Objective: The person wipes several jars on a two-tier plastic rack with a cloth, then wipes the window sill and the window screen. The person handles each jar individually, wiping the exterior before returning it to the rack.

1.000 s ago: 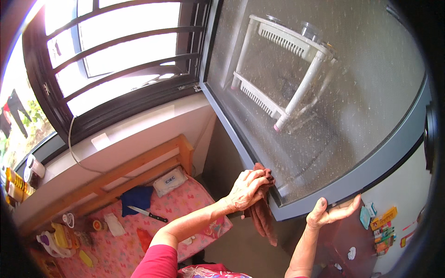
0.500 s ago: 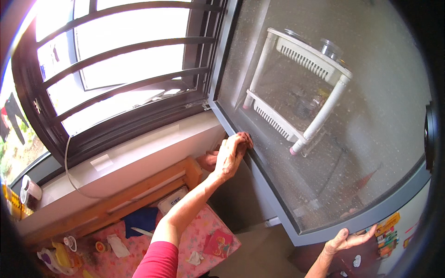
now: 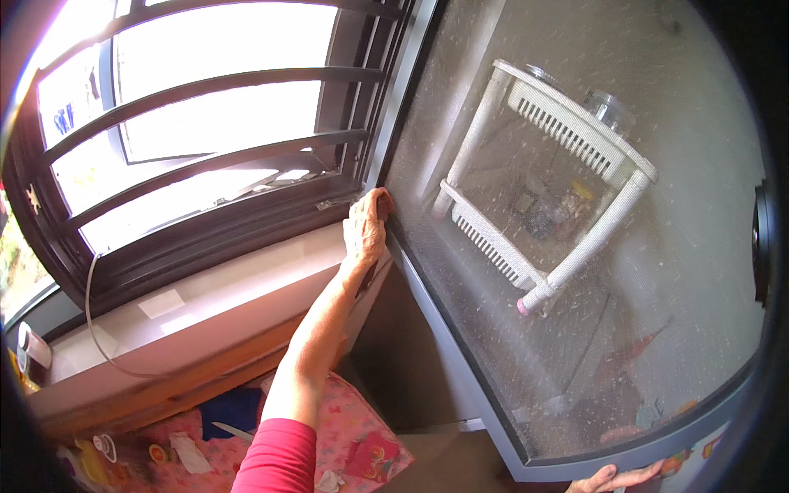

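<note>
A large framed mesh screen (image 3: 411,271) with a grey frame stands tilted across the right half of the view. My left hand (image 3: 367,226) is closed round its left edge, close to the corner of the barred window; the fingertips curl out of sight. Low on the right, my right hand (image 3: 615,479) is at the bottom rail of the frame, thumb and one finger showing along it. The lower part of that hand is cut off by the picture's edge. A pinkish patch, perhaps fingers, shows dimly through the mesh above it.
A white plastic rack (image 3: 559,279) shows through the mesh. At the left are a dark barred window (image 3: 222,78) and a pale sill (image 3: 189,300) with a cable (image 3: 92,308) and jars. Below lies a pink patterned cloth (image 3: 329,419) bearing a knife (image 3: 233,430) and small items.
My left hand has shifted up and left along the frame, towards the window corner. The screen's lower edge and my right hand sit lower in view. The window and sill have shifted left.
</note>
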`<move>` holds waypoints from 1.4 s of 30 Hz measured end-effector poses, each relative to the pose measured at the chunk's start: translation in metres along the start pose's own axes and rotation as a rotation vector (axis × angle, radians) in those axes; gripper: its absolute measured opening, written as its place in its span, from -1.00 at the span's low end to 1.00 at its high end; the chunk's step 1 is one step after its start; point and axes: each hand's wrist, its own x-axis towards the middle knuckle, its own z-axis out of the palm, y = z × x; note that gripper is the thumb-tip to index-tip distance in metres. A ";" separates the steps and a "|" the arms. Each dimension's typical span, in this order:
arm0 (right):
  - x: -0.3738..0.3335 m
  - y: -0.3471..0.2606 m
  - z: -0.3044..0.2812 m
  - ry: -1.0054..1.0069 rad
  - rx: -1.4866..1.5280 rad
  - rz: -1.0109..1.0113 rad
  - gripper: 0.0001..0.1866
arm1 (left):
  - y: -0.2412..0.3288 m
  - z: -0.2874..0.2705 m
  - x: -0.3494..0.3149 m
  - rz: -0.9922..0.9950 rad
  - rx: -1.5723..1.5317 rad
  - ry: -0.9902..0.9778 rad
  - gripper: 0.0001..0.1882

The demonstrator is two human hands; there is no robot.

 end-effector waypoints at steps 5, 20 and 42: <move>0.000 0.005 -0.001 -0.028 -0.032 0.029 -0.17 | -0.001 0.015 -0.024 -0.154 -0.511 0.035 -0.78; -0.002 0.006 -0.009 -0.008 -0.008 0.108 -0.07 | 0.209 -0.036 -0.251 -0.350 -0.881 -0.030 -0.55; -0.006 0.011 0.004 0.026 0.256 0.067 -0.09 | 0.230 -0.075 -0.272 0.241 -0.585 -0.296 -0.44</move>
